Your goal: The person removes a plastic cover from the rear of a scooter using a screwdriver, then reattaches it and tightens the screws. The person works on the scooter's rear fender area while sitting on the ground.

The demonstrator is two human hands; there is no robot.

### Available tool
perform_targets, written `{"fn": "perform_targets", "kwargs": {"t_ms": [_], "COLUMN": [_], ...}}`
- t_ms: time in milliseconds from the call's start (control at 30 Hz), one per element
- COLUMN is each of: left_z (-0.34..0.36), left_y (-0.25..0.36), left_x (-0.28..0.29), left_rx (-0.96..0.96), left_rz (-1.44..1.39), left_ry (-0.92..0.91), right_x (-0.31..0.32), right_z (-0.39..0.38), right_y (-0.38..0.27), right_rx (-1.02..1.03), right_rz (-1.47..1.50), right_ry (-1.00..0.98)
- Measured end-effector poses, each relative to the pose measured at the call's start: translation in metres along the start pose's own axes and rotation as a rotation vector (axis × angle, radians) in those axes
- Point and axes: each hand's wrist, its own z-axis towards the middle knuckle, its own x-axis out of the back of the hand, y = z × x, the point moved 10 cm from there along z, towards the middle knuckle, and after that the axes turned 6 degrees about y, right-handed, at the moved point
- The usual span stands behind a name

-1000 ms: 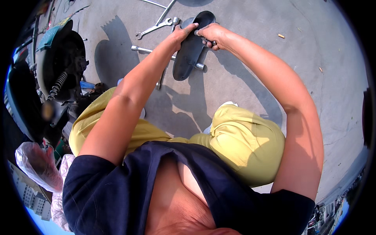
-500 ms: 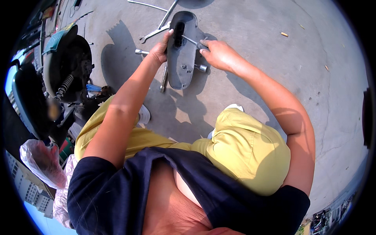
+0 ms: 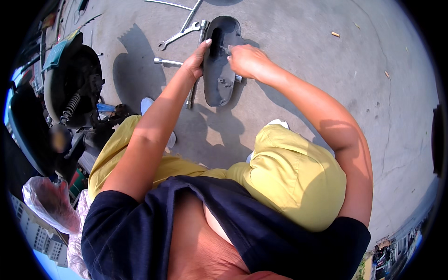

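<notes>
A long, dark grey, shallow plastic cover (image 3: 219, 67) is held over the ground, hollow side up, with a deeper dark recess near its far left. My left hand (image 3: 198, 59) grips its left edge, thumb over the rim. My right hand (image 3: 247, 60) is closed around a screwdriver (image 3: 223, 47), whose metal shaft points left into the recess. Its handle is mostly covered by my fingers, and the tip is hard to make out. Beneath the cover lies a cross-shaped wheel wrench (image 3: 169, 62), with its arm ends sticking out around it.
An open-ended spanner (image 3: 179, 36) and a thin metal bar tool (image 3: 190, 16) lie on the concrete beyond my left hand. At left stands a scooter (image 3: 70, 88) with a wheel and coil spring. A cigarette butt (image 3: 335, 34) lies at the far right.
My right hand has moved slightly left and closer to the recess, hiding more of the screwdriver. The cover sits slightly further right in view, showing more of the wheel wrench's far arm.
</notes>
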Motion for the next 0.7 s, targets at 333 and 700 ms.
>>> {"fn": "perform_targets", "kwargs": {"t_ms": [333,700], "left_z": [-0.002,-0.003], "left_y": [0.016,0.026], "left_x": [-0.002,-0.008], "left_rx": [-0.228,-0.154], "left_rz": [0.31,0.478], "left_ry": [0.195,0.25], "right_x": [0.003,-0.006], "right_z": [-0.009,-0.003], "right_y": [-0.016,0.004], "right_rx": [0.125,0.288], "right_rz": [-0.14,-0.085], "right_ry": [0.023,0.201]}}
